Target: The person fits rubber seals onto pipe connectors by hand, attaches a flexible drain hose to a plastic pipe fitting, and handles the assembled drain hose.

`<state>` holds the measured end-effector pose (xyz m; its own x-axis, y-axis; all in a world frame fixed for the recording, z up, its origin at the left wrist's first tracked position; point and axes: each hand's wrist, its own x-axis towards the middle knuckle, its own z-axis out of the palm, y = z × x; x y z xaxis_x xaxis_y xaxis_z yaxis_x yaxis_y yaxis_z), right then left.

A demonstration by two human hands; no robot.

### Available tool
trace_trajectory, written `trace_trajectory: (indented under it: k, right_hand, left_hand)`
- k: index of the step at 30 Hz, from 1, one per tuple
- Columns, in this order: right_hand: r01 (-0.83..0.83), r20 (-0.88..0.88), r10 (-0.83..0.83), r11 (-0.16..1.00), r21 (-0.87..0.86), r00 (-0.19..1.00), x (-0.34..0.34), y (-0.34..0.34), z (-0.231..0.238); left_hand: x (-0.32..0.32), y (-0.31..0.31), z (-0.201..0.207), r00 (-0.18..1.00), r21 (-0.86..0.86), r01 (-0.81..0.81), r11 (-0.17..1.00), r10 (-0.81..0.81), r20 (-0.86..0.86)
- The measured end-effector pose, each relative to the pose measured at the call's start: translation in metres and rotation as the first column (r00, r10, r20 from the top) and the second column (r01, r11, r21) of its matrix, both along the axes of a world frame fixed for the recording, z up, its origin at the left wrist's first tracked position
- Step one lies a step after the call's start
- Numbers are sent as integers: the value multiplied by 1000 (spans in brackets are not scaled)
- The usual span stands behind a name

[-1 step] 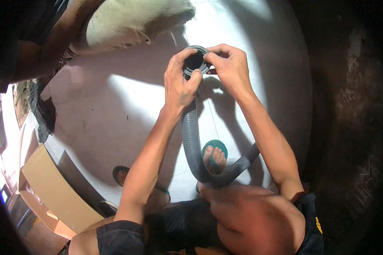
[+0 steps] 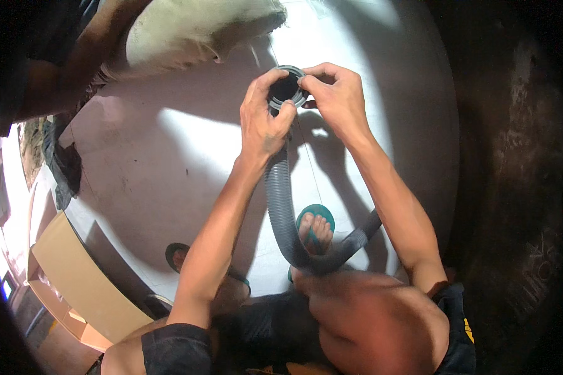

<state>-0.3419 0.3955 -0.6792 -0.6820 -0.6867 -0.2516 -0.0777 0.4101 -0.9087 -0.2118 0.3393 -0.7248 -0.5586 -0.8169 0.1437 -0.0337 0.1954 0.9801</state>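
At the upper centre of the frame, the left hand (image 2: 263, 122) curls around a grey ring (image 2: 299, 100) atop a ribbed hose (image 2: 279, 197), and the right hand (image 2: 339, 97) pinches its right side. Adjusting the ring seems in hand; continuing calls for a steady left hold and careful right-hand pressure.

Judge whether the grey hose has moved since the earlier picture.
No, not noticeably any way: the grey hose keeps its place relative to the cardboard box.

Dark short sleeves (image 2: 176, 347), small yellow marking (image 2: 468, 331) (on right one), teal flip-flop (image 2: 323, 210).
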Motion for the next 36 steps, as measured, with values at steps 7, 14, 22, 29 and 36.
trace_trajectory:
  k: [7,14,22,29,36]
  right_hand:
    - [-97,-35,97,995,1,995,-17,-6,-2]
    - [-241,84,239,971,10,967,-20,-14,2]
    - [-70,85,80,991,-117,993,-13,-7,-7]
    - [-144,50,145,989,-35,988,-17,-3,-3]
    - [-144,6,145,986,-88,989,-14,-9,-2]
  left_hand:
    - [-3,-3,3,998,36,-25,999,23,50]
    - [-1,-4,-6,999,-94,-35,995,33,-21]
    - [-3,-5,-1,998,-26,-6,1000,4,-55]
    - [-4,-3,-10,999,-32,43,999,-44,-31]
    - [-6,-3,-4,998,-15,27,1000,-28,-61]
